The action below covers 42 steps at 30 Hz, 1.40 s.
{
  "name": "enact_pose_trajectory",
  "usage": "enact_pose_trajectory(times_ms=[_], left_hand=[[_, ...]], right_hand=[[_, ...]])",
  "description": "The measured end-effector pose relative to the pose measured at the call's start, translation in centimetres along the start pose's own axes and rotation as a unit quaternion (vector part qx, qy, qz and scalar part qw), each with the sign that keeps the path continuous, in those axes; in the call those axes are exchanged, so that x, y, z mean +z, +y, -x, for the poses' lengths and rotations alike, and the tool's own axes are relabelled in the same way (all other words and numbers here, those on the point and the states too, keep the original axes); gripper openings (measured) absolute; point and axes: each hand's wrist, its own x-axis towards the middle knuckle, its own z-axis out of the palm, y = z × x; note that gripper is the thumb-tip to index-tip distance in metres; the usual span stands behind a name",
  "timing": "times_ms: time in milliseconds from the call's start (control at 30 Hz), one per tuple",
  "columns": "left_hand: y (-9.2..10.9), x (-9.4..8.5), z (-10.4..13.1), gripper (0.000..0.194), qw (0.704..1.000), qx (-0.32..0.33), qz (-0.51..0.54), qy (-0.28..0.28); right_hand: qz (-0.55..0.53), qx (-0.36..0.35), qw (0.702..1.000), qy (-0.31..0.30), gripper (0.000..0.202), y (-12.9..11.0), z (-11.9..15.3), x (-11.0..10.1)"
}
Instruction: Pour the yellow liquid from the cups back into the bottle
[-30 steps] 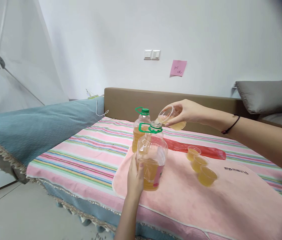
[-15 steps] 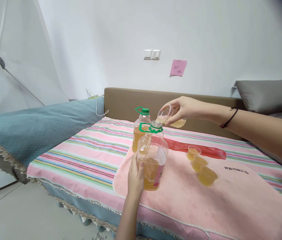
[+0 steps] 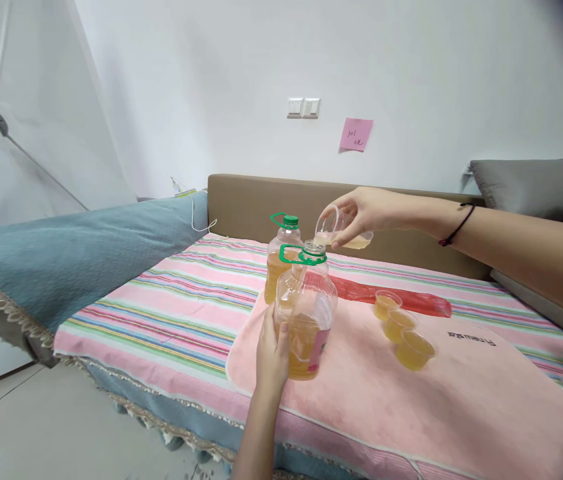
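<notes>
My left hand [image 3: 274,347] is wrapped round the lower left side of a clear plastic bottle [image 3: 305,333], uncapped, with a green handle ring at its neck and yellow liquid in its lower part. Above it, my right hand [image 3: 366,210] grips a clear plastic cup [image 3: 358,240] tipped on its side. The cup's rim is at the bottle's mouth, and yellowish liquid lies along its lower wall. Behind stands a second bottle [image 3: 277,263] of yellow liquid, its green cap on. To the right, several filled cups, the nearest one [image 3: 415,351] among them, stand in a row.
A pink mat [image 3: 356,407] lies under the bottles and cups on a striped bed sheet [image 3: 161,313]. A red plastic bag [image 3: 396,295] stretches behind the cups. The brown headboard [image 3: 246,200] runs along the wall; a grey pillow [image 3: 526,190] is at right.
My right hand has tipped the cup slightly further, and less liquid shows in it. The bottle has shifted very slightly, with my left hand still on it.
</notes>
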Motion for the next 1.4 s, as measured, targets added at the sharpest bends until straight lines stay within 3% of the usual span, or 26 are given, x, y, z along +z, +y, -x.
enact_pose_trajectory(times_ms=[500, 833, 967, 1133, 1400], left_hand=[[0.3, 0.0, 0.0, 0.058, 1.000, -0.009, 0.006, 0.000], [0.4, -0.1, 0.0, 0.060, 1.000, -0.002, -0.005, 0.001], [0.2, -0.1, 0.0, 0.058, 1.000, -0.001, -0.004, 0.002], [0.1, 0.0, 0.0, 0.055, 1.000, 0.007, 0.011, -0.002], [0.1, -0.1, -0.2, 0.057, 1.000, 0.013, 0.006, -0.007]], right_hand=[[0.061, -0.027, 0.998, 0.004, 0.056, -1.1, -0.6, -0.3], [0.106, -0.154, 0.982, 0.019, 0.052, -2.5, -0.6, -0.2], [0.184, -0.237, 0.953, 0.040, 0.051, -2.7, -0.9, 0.1], [0.289, -0.346, 0.891, 0.060, 0.037, -3.1, -0.4, 0.6], [0.350, -0.404, 0.839, 0.098, 0.039, -3.3, 1.6, 1.2]])
